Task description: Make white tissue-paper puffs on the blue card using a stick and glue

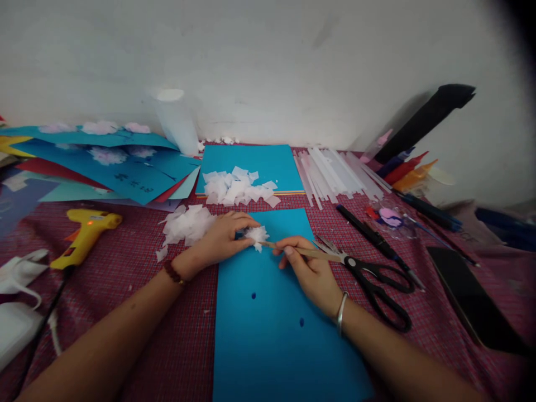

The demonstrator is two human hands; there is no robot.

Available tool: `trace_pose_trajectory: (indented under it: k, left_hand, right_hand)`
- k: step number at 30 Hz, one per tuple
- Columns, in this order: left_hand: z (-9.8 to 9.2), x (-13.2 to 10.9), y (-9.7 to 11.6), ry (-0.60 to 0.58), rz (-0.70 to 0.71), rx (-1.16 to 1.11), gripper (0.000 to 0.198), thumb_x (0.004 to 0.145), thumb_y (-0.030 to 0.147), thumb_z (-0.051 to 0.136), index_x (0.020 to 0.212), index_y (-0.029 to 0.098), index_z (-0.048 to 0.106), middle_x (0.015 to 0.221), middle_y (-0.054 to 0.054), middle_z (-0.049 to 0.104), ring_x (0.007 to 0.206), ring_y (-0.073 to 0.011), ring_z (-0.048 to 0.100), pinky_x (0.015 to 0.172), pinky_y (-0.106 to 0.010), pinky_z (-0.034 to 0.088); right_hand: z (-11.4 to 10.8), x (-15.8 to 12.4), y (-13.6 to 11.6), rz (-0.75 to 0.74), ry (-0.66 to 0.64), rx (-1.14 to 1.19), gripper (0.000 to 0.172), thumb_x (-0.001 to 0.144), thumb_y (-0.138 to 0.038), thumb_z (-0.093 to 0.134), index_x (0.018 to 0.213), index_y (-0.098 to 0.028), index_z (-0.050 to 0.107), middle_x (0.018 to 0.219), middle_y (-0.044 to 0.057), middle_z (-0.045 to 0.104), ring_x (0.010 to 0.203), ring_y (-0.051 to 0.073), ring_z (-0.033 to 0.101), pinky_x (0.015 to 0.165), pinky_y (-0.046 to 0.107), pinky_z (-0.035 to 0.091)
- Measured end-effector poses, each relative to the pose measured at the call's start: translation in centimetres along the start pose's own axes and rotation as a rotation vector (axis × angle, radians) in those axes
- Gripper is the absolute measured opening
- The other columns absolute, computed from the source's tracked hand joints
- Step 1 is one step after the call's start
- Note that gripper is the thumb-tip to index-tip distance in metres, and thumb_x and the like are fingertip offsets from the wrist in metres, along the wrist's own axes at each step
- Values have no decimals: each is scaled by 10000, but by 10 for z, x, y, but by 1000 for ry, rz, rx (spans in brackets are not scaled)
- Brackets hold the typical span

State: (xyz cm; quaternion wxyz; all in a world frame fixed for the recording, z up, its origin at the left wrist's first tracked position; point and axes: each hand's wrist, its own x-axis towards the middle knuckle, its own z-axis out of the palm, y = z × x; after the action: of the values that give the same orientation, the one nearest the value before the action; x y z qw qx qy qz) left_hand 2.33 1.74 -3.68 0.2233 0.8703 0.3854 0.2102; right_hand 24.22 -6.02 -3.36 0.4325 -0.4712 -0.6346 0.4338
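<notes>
A long sheet of blue card [259, 352] lies in front of me, with two dark blue dots on its lower part. Near its top edge sits a small ruffled cluster of white tissue paper [258, 235]. The thumb and fingers of my left hand [224, 237] close on the cluster's left side. My right hand [307, 265] pinches a flat wooden stick [320, 254], whose tip touches the cluster from the right. Beside my left hand is a pile of cut white tissue pieces [190, 224]. Black-handled scissors [368, 271] lie right of my right hand.
More tissue pieces [234, 188] rest on a stack of blue card [255, 159] by the wall. At left are a yellow glue gun [86, 234] and decorated cards [138, 173]. Glue sticks [335, 170], a black pen [368, 234] and a phone [473, 296] lie at right.
</notes>
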Motion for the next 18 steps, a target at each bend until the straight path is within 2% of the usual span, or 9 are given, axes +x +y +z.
trace_pose_trajectory:
  k: [7,11,14,16,18]
  left_hand:
    - [3,-1,-1,27,0,4,315,796,255,618,1109,215,630,1129,-60,659,1056,-218,575,943,-403,432]
    - [5,-1,-2,37,8,14,311,787,269,622,1093,223,636,1109,-54,666,1056,-223,573,941,-409,438]
    - [5,0,-2,53,-14,17,329,769,269,622,1096,235,633,1101,-50,664,1050,-222,577,933,-409,452]
    - [3,0,-2,47,-30,30,358,761,268,617,1119,248,621,1113,-46,660,1050,-225,578,929,-414,459]
    - [1,0,-1,26,-20,65,389,763,269,603,1151,251,606,1136,-51,652,1068,-236,572,941,-425,455]
  right_hand:
    - [0,0,1,-11,-34,-98,190,938,-260,457,922,-186,632,808,25,655,655,135,597,633,273,482]
    - [1,2,1,14,-24,-41,189,935,-279,454,912,-179,613,796,22,654,626,128,595,603,262,486]
    - [-6,0,-3,-44,-34,-37,180,944,-265,435,929,-181,593,796,24,650,643,135,604,617,272,501]
    - [-15,-6,-8,-161,-68,-195,181,950,-230,426,960,-187,602,853,40,659,723,151,618,677,295,507]
    - [-25,-14,-16,-313,-161,-487,195,947,-194,436,1002,-187,623,920,68,666,811,179,615,753,337,494]
